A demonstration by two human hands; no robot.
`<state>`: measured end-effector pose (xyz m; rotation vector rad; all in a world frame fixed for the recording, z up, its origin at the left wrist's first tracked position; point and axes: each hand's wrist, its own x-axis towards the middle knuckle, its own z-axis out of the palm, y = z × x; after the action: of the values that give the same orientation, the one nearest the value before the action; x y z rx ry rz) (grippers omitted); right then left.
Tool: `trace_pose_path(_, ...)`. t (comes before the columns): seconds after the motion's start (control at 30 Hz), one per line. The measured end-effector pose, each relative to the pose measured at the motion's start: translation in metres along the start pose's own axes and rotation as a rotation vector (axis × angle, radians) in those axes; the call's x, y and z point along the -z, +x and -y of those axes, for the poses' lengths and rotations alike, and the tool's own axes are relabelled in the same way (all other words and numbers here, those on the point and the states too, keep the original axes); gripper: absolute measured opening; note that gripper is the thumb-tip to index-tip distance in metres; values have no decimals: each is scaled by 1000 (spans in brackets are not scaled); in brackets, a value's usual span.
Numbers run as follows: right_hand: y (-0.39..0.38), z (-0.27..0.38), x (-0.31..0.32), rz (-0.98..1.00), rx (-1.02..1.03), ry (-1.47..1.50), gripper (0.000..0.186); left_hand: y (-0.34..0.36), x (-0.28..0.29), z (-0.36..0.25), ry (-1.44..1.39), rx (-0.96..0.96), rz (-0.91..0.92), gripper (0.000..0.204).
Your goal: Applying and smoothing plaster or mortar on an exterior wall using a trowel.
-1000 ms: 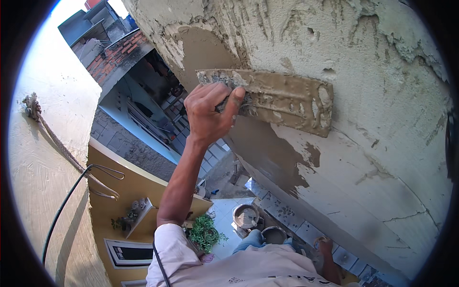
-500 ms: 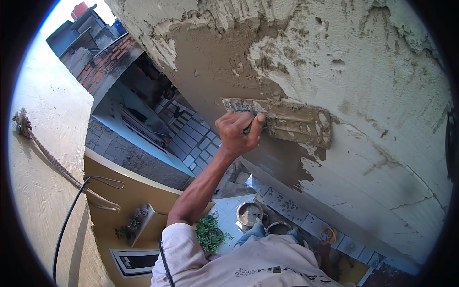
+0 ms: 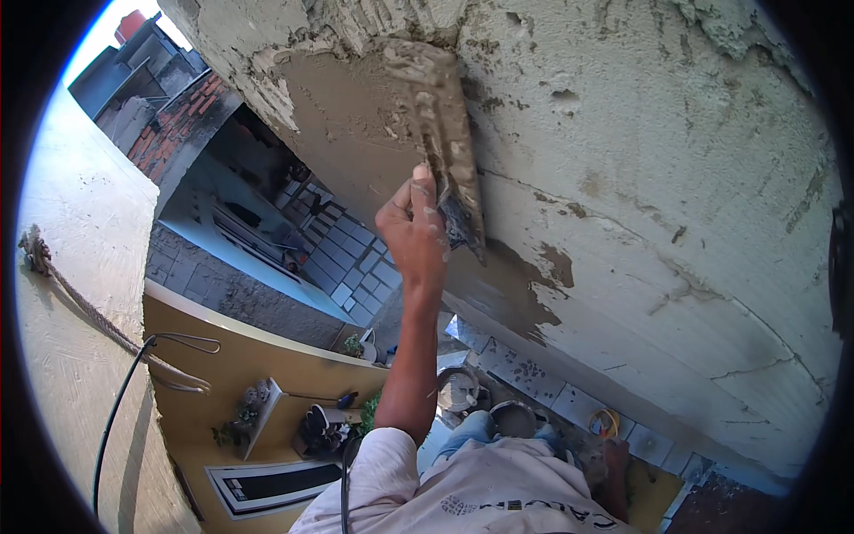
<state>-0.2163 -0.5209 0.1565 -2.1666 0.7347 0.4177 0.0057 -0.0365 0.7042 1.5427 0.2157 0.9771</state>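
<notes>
My left hand (image 3: pixel 416 222) is closed around the handle of a plastering trowel (image 3: pixel 455 133), its long plate coated with mortar. The plate stands nearly upright against the wall (image 3: pixel 640 169), its upper end near the top of a patch of wet brown mortar (image 3: pixel 342 98). Another wet smear (image 3: pixel 503 289) shows below the trowel. Low on the right, beside my torso, my right hand (image 3: pixel 616 452) hangs down close to a yellow looped thing (image 3: pixel 607 422); its fingers are too small and dark to make out.
Far below stand a round bucket (image 3: pixel 458 390) and a second dark container (image 3: pixel 514 418) by my legs. At left, a rope (image 3: pixel 98 311) and a bent black wire (image 3: pixel 133 374) hang by a pale wall edge. A white-framed window (image 3: pixel 267 488) and potted plants (image 3: pixel 245 418) lie beneath.
My left hand has swung the trowel from lying nearly level to nearly upright, carrying its plate up and left over the mortar patch. The view has shifted slightly.
</notes>
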Motion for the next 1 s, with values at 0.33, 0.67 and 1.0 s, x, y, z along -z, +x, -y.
trace_pose_path(0.33,80,-7,-21,223,168,214,14,-7,3,4,-240,49,-196,38)
trace_pose_path(0.67,87,-53,-71,8,235,-128,38,-105,-36,12,227,-328,168,32)
trace_pose_path(1.0,46,-71,5,68,109,-726,47,85,48,75,75,-83,-350,36)
